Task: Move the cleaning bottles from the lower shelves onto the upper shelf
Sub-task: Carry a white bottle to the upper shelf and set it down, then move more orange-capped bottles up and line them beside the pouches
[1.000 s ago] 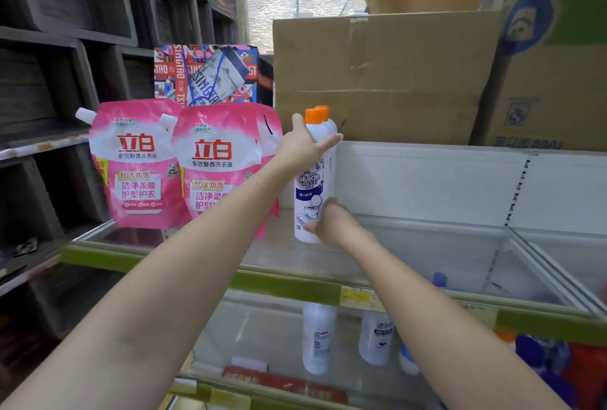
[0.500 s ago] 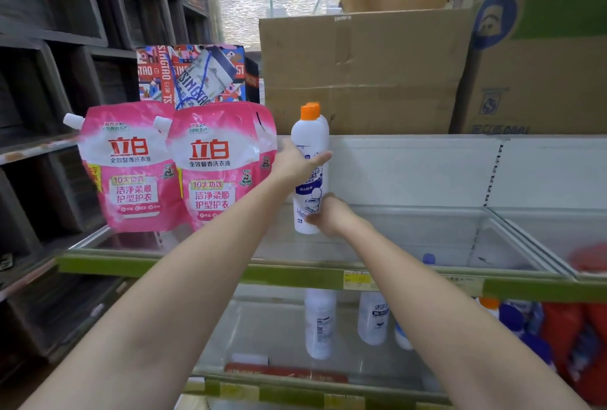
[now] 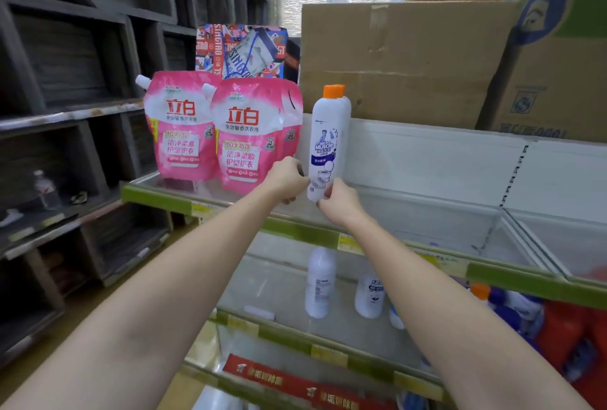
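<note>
Cleaning bottle (image 3: 326, 143) stands on the upper shelf (image 3: 230, 209), both hands (image 3: 287, 178) (image 3: 338, 201) gripping its base; a clumsy release could topple it.

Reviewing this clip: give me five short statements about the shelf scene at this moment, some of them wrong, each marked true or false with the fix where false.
1. Both hands are at the lower part of the white bottle with the orange cap. True: the left hand and right hand are at its base.
2. That bottle lies flat on the upper shelf. False: it stands upright.
3. Pink pouches stand to the bottle's left on the same shelf. True.
4. The shelf below holds no white bottles. False: at least two lower white bottles stand there.
5. Cardboard boxes sit above the shelf's white back panel. True.
</note>
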`<state>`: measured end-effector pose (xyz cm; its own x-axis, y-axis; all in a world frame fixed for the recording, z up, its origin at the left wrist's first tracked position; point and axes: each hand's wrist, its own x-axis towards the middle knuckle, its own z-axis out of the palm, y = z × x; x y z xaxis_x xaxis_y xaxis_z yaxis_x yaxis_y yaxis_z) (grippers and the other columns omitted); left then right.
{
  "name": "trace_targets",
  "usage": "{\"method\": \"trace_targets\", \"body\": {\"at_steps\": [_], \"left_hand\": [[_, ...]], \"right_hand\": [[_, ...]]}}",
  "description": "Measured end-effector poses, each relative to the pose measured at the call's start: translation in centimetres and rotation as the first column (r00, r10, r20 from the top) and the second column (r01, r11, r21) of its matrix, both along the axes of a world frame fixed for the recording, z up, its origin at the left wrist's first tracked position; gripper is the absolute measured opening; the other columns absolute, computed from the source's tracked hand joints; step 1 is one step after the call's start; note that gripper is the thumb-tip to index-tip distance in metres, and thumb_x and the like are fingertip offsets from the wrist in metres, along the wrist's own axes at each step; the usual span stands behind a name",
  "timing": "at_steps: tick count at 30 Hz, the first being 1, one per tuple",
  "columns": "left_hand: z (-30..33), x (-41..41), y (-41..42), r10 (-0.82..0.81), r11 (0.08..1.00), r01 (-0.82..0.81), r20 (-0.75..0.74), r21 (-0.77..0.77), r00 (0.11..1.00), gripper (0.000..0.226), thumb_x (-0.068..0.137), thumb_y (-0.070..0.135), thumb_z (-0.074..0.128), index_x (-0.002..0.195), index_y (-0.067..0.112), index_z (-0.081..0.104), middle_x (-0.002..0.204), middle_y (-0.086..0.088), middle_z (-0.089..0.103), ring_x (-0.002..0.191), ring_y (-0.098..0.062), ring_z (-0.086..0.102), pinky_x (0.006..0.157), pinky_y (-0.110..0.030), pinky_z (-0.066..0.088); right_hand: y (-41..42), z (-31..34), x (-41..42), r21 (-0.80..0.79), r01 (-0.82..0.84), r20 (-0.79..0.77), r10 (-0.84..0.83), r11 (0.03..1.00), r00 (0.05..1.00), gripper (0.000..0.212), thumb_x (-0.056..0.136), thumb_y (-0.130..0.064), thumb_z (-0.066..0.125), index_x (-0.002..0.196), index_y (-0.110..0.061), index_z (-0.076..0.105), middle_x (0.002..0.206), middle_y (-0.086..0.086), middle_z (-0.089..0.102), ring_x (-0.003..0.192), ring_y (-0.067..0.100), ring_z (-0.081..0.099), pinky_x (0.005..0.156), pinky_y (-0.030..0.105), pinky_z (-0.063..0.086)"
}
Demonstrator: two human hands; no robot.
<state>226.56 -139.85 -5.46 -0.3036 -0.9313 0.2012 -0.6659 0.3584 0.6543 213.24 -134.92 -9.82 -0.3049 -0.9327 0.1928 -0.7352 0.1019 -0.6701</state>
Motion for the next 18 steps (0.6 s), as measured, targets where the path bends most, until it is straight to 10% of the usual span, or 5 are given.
{"method": "trace_targets", "body": {"at_steps": [9,18], "left_hand": [[-4.4,3.1,7.1,0.098,0.991,-0.117,0.232,0.070,0.968,0.014,0.090,0.017,0.058,0.086,0.004,0.063,0.073,-0.014,0.072,0.055,-0.026,0.066,0.058,-0.040,0.061],[-13.4,4.8,13.6,0.012,0.968,-0.095,0.332,0.234,0.943,0.019,0.094,0.023,0.063,0.098,0.005,0.066,0.084,-0.011,0.072,0.068,-0.021,0.066,0.067,-0.035,0.057]], "right_hand": [[8.3,-4.2,0.8,-0.172,-0.311,-0.485,0.194,0.935,0.853,0.009,0.087,-0.012,0.055,0.095,-0.008,0.058,0.099,0.013,0.059,0.100,0.033,0.050,0.084,0.040,0.039],[12.8,-12.9,0.1,0.161,-0.324,-0.298,0.359,0.932,0.884,0.002,0.090,-0.017,0.054,0.088,-0.016,0.055,0.101,0.012,0.064,0.097,0.034,0.060,0.078,0.039,0.050]]}}
